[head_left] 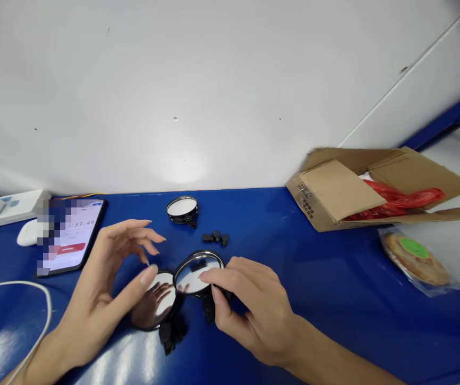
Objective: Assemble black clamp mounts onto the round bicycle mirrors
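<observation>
My right hand (249, 305) pinches the rim of a round mirror (195, 275) with a black mount, thumb below and index finger on the glass. Its left edge overlaps or touches a second round mirror (151, 307), which lies face up with a black clamp (170, 334) at its lower right. Above that second mirror, my left hand (113, 272) is open, fingers curved and apart; its thumb tip is over the rim, and whether it touches cannot be told. Farther back sits a third round mirror (182, 207). Several small black pieces (216, 237) lie in a row between.
At the left are a phone (73, 235) with a running timer, a white rounded case (27, 233), a white box (23, 203) and a white cable (47, 299). An open cardboard box (318, 200) holding a red bag (402, 195) and a wrapped round pastry (416, 259) are at the right.
</observation>
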A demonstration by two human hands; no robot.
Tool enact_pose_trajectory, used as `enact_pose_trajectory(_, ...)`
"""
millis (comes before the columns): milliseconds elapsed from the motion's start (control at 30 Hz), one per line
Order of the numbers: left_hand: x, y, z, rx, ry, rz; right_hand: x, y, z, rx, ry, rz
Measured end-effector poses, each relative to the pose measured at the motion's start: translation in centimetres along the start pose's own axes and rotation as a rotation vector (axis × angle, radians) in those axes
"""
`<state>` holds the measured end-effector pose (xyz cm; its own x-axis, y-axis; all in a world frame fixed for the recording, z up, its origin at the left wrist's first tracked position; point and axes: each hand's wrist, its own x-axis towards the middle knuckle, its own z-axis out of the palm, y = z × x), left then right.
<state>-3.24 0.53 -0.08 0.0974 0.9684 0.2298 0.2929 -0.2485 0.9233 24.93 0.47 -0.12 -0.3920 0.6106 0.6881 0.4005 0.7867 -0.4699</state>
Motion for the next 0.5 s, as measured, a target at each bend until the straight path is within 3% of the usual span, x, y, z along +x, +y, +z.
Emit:
enact_pose_trajectory(200,-1.6,0.0,-0.2,0.285,-0.319,0.397,-0.2,-1.1,-0.2,0.235,0.053,0.029)
enact_pose_trajectory(367,-2.5,-0.2,0.3,0.398,-0.246,0.524,-0.7,-1.9,0.5,0.339,0.045,0.145)
enact_pose_trajectory(500,-2.4,0.0,0.1,0.465,-0.213,0.568,-0.3,-1.7,1.0,0.209,0.074,0.117)
